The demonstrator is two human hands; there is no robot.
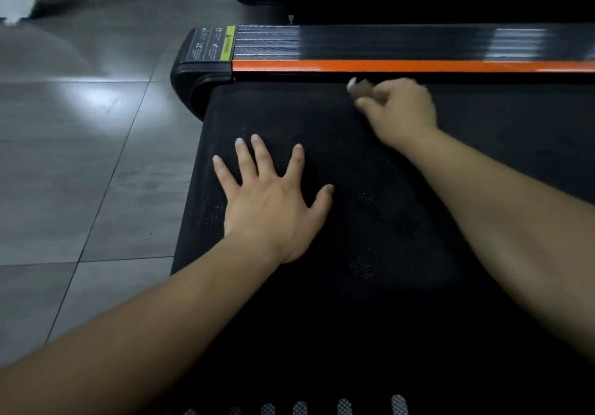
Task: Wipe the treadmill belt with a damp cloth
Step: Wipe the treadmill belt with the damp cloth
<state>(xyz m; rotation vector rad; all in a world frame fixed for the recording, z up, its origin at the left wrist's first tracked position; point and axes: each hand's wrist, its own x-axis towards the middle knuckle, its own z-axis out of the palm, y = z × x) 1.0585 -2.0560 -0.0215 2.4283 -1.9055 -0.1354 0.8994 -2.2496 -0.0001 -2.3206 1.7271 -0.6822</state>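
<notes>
across most of the view, the black treadmill belt [402, 269] is lying flat and wide, its surface showing a fine dotted weave that is catching the light in faint patches. to its left, the grey tiled floor [80, 173] is shining dully, with thin dark grout lines crossing it. along the belt's far edge a side rail is running left to right: a glossy ribbed black strip [370, 41] above a smooth orange stripe [418, 66], ending at the left in a rounded black end cap [193, 83] that is carrying a warning label [214, 44] with a yellow-green band. the left hand [273, 202] is resting palm-down on the belt near the end cap, its fingers [257, 153] straight and spread wide, holding nothing; it is probably bracing the person's weight. the right hand [402, 108] is reaching to the belt's far edge, just beside the orange stripe, with its fingers curled round a small bunched cloth [358, 87], pale beige-grey, one end of which is poking out to the left of the knuckles. hand and cloth are both blurring, so i cannot tell whether the cloth is actually touching the belt, nor whether it is damp. the wiping step itself seems to be in hand, working along the far margin. the next move is likely calling for firm, even pressure, drawing the cloth across the grainy weave in overlapping passes, while minding the narrow gap under the rail where soft fabric could be catching.
</notes>
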